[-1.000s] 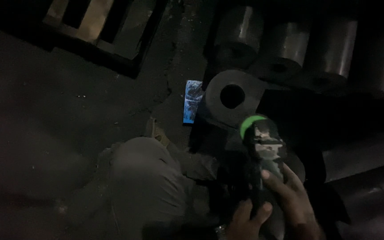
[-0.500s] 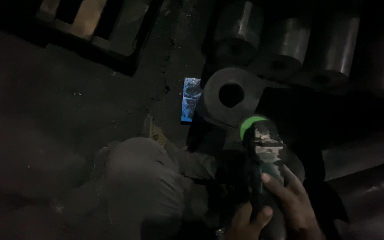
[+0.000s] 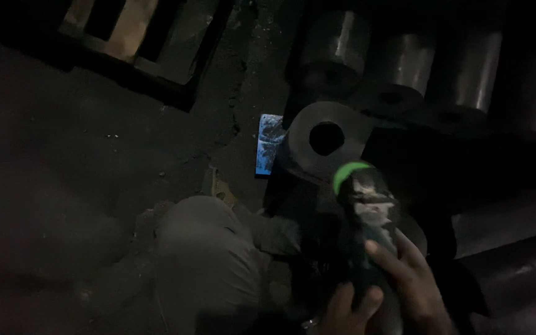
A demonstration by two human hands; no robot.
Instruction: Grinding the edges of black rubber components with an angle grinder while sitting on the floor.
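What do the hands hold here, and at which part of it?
Both hands, left hand and right hand, grip a dark power tool with a green end, around its lower body.

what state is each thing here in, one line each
power tool: held in both hands, green end pointing away
left hand: wrapped on the tool's lower body
right hand: gripping the tool from the right
metal cylinder: on its side, bore facing camera
blue packet: flat on floor beside cylinder
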